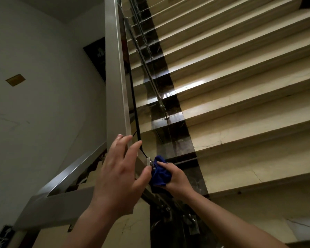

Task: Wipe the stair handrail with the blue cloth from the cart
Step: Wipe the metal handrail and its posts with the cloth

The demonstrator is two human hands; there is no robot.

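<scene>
A square steel handrail climbs steeply from the lower middle to the top of the view. Beside its lower end my right hand is closed around a bunched blue cloth, pressed against a small metal bracket on the glass panel's edge. My left hand is spread open with fingers apart; its fingertips touch the rail's lower end and its thumb rests by the bracket. No cart is in sight.
A glass balustrade panel with metal clamps runs beside the rail. Beige stone steps with a dark border rise on the right. A lower handrail section descends to the left, before a white wall.
</scene>
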